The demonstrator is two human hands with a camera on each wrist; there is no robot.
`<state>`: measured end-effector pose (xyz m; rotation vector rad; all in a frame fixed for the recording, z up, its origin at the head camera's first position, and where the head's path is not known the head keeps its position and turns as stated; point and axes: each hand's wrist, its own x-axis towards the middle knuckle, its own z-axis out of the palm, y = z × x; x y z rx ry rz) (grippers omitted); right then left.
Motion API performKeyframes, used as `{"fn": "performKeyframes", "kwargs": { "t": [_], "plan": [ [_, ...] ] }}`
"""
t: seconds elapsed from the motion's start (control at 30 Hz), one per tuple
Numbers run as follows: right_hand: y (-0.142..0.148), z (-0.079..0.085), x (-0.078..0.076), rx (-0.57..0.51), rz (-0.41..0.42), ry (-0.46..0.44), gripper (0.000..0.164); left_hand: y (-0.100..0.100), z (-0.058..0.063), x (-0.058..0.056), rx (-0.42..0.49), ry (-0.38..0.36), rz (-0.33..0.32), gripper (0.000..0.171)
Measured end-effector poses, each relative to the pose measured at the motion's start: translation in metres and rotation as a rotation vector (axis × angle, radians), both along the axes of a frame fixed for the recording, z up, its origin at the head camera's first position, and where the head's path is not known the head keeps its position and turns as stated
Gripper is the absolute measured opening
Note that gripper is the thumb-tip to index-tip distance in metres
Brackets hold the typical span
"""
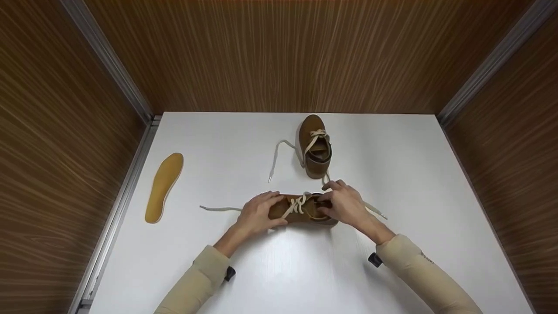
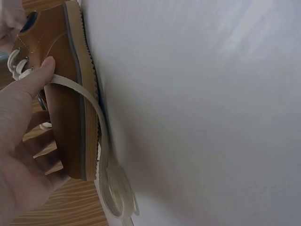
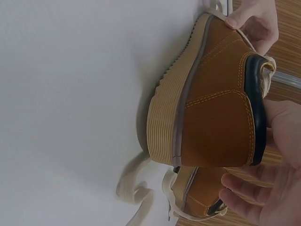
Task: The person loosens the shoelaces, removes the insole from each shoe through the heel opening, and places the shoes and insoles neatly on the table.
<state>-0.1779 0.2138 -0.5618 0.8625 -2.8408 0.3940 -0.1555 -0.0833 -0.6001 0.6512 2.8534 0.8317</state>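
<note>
A brown lace-up shoe (image 1: 301,208) lies lengthwise across the white table, toe to the left. My left hand (image 1: 260,211) holds its toe end, thumb on the near side and fingers on the far side. In the left wrist view, the thumb of that hand (image 2: 21,136) presses by a pale lace (image 2: 77,87). My right hand (image 1: 346,201) is at the heel end, with thumb and a finger reaching into the shoe's opening. Their tips are hidden inside, so what they touch cannot be seen. In the right wrist view, other fingers (image 3: 244,193) extend outside the dark collar (image 3: 256,108).
A second brown shoe (image 1: 311,124) stands behind, toe to the back, its lace (image 1: 275,159) trailing left. A tan insole (image 1: 165,187) lies at the table's left side. Loose lace ends (image 1: 220,209) spread beside the near shoe. Wood-grain panels (image 1: 279,56) border the table (image 1: 209,144).
</note>
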Motion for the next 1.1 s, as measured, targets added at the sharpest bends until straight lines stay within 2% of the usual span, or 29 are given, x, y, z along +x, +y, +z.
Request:
{"fn": "performKeyframes", "kwargs": {
  "t": [0.3, 0.53, 0.8, 1.1],
  "plan": [
    [-0.004, 0.0, -0.001, 0.031, -0.034, -0.028, 0.026, -0.001, 0.0, 0.0, 0.001, 0.024, -0.013, 0.077],
    [-0.007, -0.001, -0.002, 0.036, -0.055, -0.069, 0.024, -0.002, 0.0, 0.001, -0.005, 0.006, -0.022, 0.076],
    [-0.009, -0.002, -0.004, 0.044, -0.072, -0.105, 0.023, -0.003, -0.001, 0.001, -0.001, 0.02, -0.023, 0.076],
    [-0.012, -0.001, -0.007, 0.109, -0.083, -0.116, 0.02, -0.003, -0.003, 0.001, 0.007, 0.016, -0.015, 0.077]
  ]
}}
